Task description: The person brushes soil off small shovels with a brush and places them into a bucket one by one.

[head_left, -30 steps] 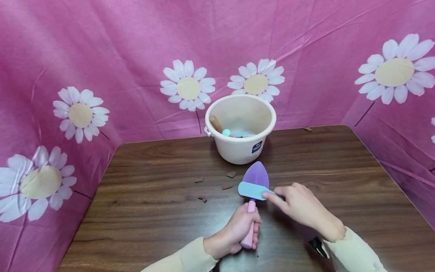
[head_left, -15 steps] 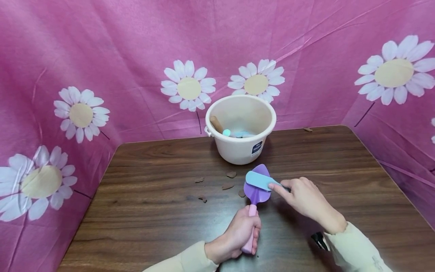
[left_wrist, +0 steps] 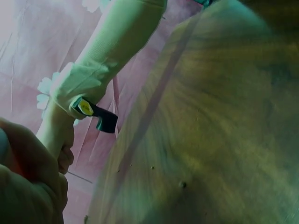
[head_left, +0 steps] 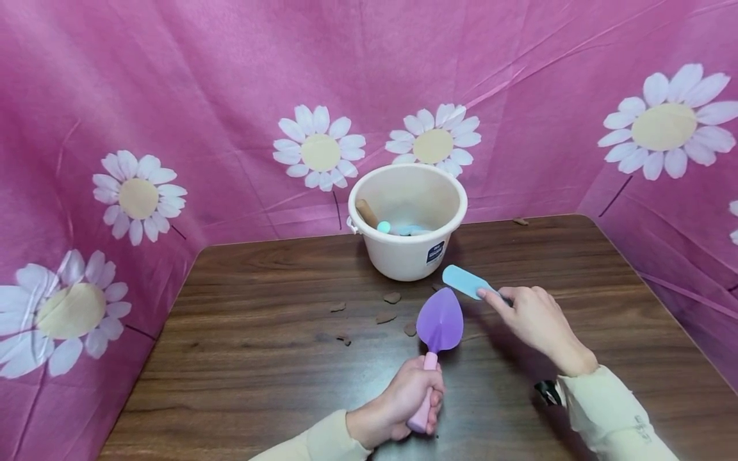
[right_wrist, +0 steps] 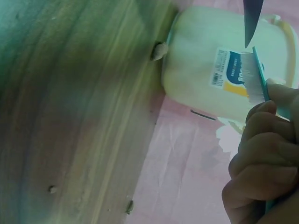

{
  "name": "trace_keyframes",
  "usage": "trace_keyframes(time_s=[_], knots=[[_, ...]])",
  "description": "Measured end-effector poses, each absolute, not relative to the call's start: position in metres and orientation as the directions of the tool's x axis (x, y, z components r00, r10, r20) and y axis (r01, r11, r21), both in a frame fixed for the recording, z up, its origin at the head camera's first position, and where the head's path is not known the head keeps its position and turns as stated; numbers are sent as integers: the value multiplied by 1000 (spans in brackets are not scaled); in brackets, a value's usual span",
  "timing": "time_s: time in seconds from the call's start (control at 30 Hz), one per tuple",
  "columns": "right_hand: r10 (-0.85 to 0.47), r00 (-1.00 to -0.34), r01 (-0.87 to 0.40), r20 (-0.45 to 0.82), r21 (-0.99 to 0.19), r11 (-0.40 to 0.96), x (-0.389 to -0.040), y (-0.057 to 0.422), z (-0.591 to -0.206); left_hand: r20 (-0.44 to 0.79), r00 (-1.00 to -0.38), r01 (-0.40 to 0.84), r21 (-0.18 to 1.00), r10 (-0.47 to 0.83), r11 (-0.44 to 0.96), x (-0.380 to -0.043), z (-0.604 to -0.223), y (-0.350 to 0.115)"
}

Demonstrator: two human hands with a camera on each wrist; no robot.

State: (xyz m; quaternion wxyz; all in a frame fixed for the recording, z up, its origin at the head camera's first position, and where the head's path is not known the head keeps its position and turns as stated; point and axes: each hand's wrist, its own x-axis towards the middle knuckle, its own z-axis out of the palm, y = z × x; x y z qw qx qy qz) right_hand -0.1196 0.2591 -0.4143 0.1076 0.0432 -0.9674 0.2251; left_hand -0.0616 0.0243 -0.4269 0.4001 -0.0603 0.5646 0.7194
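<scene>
A small trowel with a purple blade (head_left: pixel 441 320) and a pink handle is gripped in my left hand (head_left: pixel 400 403), above the table. My right hand (head_left: pixel 539 323) holds a light blue brush (head_left: pixel 463 282), thumb on its back, to the right of and just beyond the blade tip. White bristles (right_wrist: pixel 253 81) show under the brush in the right wrist view, near the dark trowel tip (right_wrist: pixel 252 21). Brown flakes (head_left: pixel 385 317) lie scattered left of the trowel; another flake (head_left: pixel 410 329) is beside the blade. The left wrist view hardly shows the trowel.
A white bucket (head_left: pixel 398 256) stands behind the trowel, holding a brown-handled item (head_left: pixel 366 212) and pale blue things (head_left: pixel 410 230). One more brown flake (head_left: pixel 521 222) lies at the table's (head_left: pixel 242 358) back edge. A pink daisy-print cloth (head_left: pixel 230 96) hangs around the table.
My right hand has moved the brush forward and right, from across the trowel blade to past its tip. The blade now shows fully. My left hand has barely moved.
</scene>
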Motion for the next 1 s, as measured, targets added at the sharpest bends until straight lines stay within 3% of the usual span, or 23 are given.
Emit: trace_keyframes(time_s=[0.13,0.43,1.0], knots=[[-69,-968,-170,240,-430,887,-115,252,-408,-521,-698,-621,782,491,-55,-64,-427,24],[-326,-918,-390,225,-373,842,-95,221,-402,-509,-712,-601,798,483,-44,-68,-424,22],[-330,-930,-367,161,-428,826,-96,220,-409,-506,-714,-595,803,483,-38,-69,-420,22]])
